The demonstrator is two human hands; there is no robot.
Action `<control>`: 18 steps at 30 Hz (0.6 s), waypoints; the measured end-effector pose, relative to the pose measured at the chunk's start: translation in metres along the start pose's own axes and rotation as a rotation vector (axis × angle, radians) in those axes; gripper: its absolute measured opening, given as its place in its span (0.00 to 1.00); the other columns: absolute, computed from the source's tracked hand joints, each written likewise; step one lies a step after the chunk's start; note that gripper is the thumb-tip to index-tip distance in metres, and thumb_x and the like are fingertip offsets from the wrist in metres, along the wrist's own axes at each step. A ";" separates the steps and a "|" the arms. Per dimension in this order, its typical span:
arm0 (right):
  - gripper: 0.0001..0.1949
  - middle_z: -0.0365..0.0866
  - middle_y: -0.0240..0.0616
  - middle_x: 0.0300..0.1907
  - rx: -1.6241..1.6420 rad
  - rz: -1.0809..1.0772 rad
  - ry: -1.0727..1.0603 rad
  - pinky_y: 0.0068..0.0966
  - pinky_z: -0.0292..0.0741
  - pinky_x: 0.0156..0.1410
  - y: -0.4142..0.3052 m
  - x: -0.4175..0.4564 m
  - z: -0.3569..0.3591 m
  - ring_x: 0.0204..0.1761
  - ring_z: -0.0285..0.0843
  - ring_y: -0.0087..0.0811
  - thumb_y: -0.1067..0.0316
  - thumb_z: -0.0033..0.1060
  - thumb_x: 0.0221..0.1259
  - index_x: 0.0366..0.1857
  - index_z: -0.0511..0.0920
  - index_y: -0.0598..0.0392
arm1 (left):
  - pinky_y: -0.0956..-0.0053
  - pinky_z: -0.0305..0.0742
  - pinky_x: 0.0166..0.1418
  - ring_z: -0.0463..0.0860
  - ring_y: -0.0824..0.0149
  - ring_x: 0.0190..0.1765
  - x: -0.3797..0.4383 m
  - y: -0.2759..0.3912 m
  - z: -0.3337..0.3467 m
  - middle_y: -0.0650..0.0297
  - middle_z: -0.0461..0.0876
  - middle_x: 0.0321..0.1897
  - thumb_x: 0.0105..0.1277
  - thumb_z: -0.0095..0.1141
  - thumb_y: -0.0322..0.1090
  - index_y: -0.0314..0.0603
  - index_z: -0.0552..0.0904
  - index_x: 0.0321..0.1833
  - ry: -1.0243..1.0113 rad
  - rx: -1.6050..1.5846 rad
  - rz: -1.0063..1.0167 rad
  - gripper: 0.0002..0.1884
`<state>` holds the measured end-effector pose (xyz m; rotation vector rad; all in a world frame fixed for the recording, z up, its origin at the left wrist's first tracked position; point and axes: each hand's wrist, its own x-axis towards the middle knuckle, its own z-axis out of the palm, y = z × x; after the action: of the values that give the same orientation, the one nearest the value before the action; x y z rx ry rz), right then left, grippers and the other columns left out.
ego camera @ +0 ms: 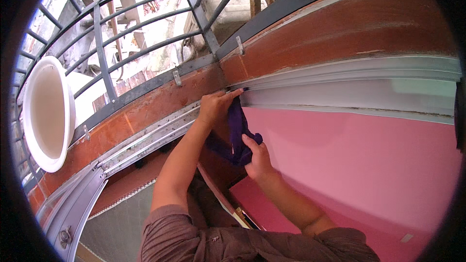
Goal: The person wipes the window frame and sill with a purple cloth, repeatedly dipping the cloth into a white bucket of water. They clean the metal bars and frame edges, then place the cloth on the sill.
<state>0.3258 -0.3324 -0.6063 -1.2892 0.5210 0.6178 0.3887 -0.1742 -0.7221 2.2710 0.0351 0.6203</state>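
Observation:
A dark purple cloth (pixel 237 131) hangs bunched between my two hands. My left hand (pixel 215 104) holds its upper end at the corner of the aluminium window frame, index finger stretched along the inside edge, with a bit of cloth showing at the fingertip. Lower down, my right hand (pixel 259 156) grips the bunched cloth, thumb on top. Left of my left hand runs the grimy lower window track (pixel 153 138). The aluminium side frame (pixel 327 91) extends to the right, above a pink wall (pixel 342 153).
A white basin (pixel 47 116) of cloudy water stands at the left against the dark metal window grille (pixel 100 40). A sliding window sash (pixel 71 207) with a latch is at lower left. Beneath the track lies a grey mat with stitched edging (pixel 120 211). Reddish-brown wood (pixel 346 22) borders the frame.

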 end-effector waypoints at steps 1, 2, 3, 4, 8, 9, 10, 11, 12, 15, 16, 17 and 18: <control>0.07 0.82 0.35 0.36 0.058 0.052 -0.011 0.28 0.79 0.42 -0.001 0.004 0.004 0.36 0.81 0.31 0.69 0.57 0.63 0.43 0.77 0.55 | 0.68 0.75 0.25 0.80 0.62 0.23 -0.003 -0.003 0.000 0.64 0.75 0.20 0.56 0.57 0.31 0.61 0.81 0.56 -0.029 0.000 -0.015 0.23; 0.07 0.81 0.35 0.36 0.061 0.067 0.000 0.29 0.78 0.42 -0.001 0.006 0.009 0.35 0.81 0.31 0.69 0.57 0.63 0.42 0.77 0.55 | 0.68 0.75 0.26 0.81 0.62 0.24 -0.007 -0.005 0.001 0.63 0.77 0.22 0.55 0.57 0.31 0.59 0.80 0.58 -0.058 0.001 -0.030 0.24; 0.07 0.81 0.35 0.35 0.065 0.082 0.010 0.29 0.78 0.42 -0.001 0.007 0.013 0.35 0.80 0.31 0.69 0.57 0.63 0.42 0.77 0.55 | 0.67 0.76 0.26 0.82 0.61 0.25 -0.009 -0.005 -0.001 0.63 0.78 0.22 0.57 0.55 0.32 0.60 0.81 0.58 -0.093 0.035 -0.060 0.23; 0.07 0.81 0.35 0.34 0.069 0.097 0.020 0.29 0.78 0.41 0.000 0.008 0.017 0.34 0.80 0.31 0.68 0.57 0.63 0.42 0.77 0.56 | 0.66 0.76 0.27 0.82 0.60 0.26 -0.010 -0.003 -0.002 0.62 0.79 0.23 0.58 0.54 0.32 0.61 0.81 0.57 -0.128 0.070 -0.089 0.22; 0.07 0.81 0.35 0.33 0.058 0.070 0.023 0.29 0.78 0.41 0.018 0.022 0.013 0.34 0.80 0.31 0.69 0.57 0.63 0.41 0.77 0.55 | 0.62 0.77 0.28 0.84 0.57 0.29 -0.016 -0.001 0.010 0.59 0.82 0.28 0.62 0.49 0.34 0.65 0.79 0.59 -0.311 0.317 -0.174 0.21; 0.07 0.81 0.35 0.33 0.060 0.095 0.044 0.29 0.78 0.41 0.020 0.025 0.013 0.34 0.80 0.31 0.69 0.57 0.63 0.41 0.77 0.55 | 0.61 0.77 0.28 0.84 0.56 0.30 -0.015 0.000 0.008 0.59 0.83 0.29 0.63 0.48 0.34 0.66 0.78 0.59 -0.335 0.301 -0.197 0.21; 0.07 0.81 0.35 0.33 0.061 0.119 0.065 0.28 0.78 0.41 0.021 0.026 0.013 0.34 0.80 0.30 0.69 0.58 0.62 0.41 0.77 0.55 | 0.61 0.77 0.28 0.85 0.55 0.31 -0.013 0.000 0.006 0.58 0.83 0.30 0.64 0.47 0.34 0.66 0.77 0.60 -0.358 0.286 -0.221 0.21; 0.07 0.81 0.35 0.33 0.062 0.118 0.052 0.28 0.78 0.41 0.021 0.026 0.011 0.34 0.80 0.30 0.69 0.57 0.63 0.41 0.78 0.55 | 0.60 0.77 0.28 0.85 0.55 0.32 -0.012 0.001 0.003 0.57 0.84 0.31 0.65 0.46 0.35 0.66 0.76 0.61 -0.379 0.271 -0.245 0.22; 0.06 0.81 0.34 0.33 0.066 0.115 0.037 0.28 0.78 0.41 0.015 0.024 0.019 0.34 0.80 0.30 0.69 0.57 0.63 0.41 0.78 0.55 | 0.60 0.77 0.28 0.85 0.54 0.32 -0.012 0.004 0.001 0.57 0.84 0.31 0.65 0.46 0.35 0.65 0.76 0.61 -0.408 0.280 -0.266 0.21; 0.06 0.82 0.34 0.34 0.059 0.112 -0.005 0.27 0.78 0.40 0.015 0.017 0.025 0.34 0.80 0.29 0.69 0.58 0.62 0.41 0.78 0.55 | 0.61 0.78 0.30 0.85 0.54 0.31 -0.015 0.009 -0.005 0.55 0.84 0.30 0.66 0.47 0.34 0.62 0.77 0.60 -0.407 0.294 -0.307 0.20; 0.06 0.82 0.34 0.35 0.051 0.111 -0.017 0.27 0.77 0.40 0.015 0.014 0.024 0.34 0.80 0.29 0.69 0.58 0.62 0.41 0.78 0.55 | 0.62 0.79 0.30 0.85 0.53 0.30 -0.020 0.008 -0.005 0.54 0.84 0.31 0.65 0.47 0.33 0.61 0.78 0.60 -0.350 0.291 -0.304 0.20; 0.07 0.82 0.34 0.36 0.012 0.081 -0.027 0.27 0.78 0.41 0.015 0.009 0.023 0.34 0.81 0.29 0.69 0.59 0.62 0.41 0.78 0.56 | 0.62 0.79 0.31 0.84 0.53 0.30 -0.025 0.007 -0.006 0.53 0.84 0.31 0.64 0.48 0.31 0.61 0.79 0.59 -0.292 0.289 -0.302 0.20; 0.07 0.82 0.33 0.36 -0.021 0.054 -0.036 0.27 0.78 0.41 0.014 0.003 0.022 0.35 0.81 0.28 0.69 0.59 0.62 0.41 0.79 0.56 | 0.63 0.79 0.30 0.84 0.55 0.29 -0.033 0.008 -0.010 0.54 0.84 0.29 0.64 0.49 0.30 0.57 0.80 0.58 -0.156 0.135 -0.303 0.20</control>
<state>0.3183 -0.3078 -0.6137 -1.2854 0.5216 0.6917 0.3538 -0.1796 -0.7244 2.3730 0.3470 0.2877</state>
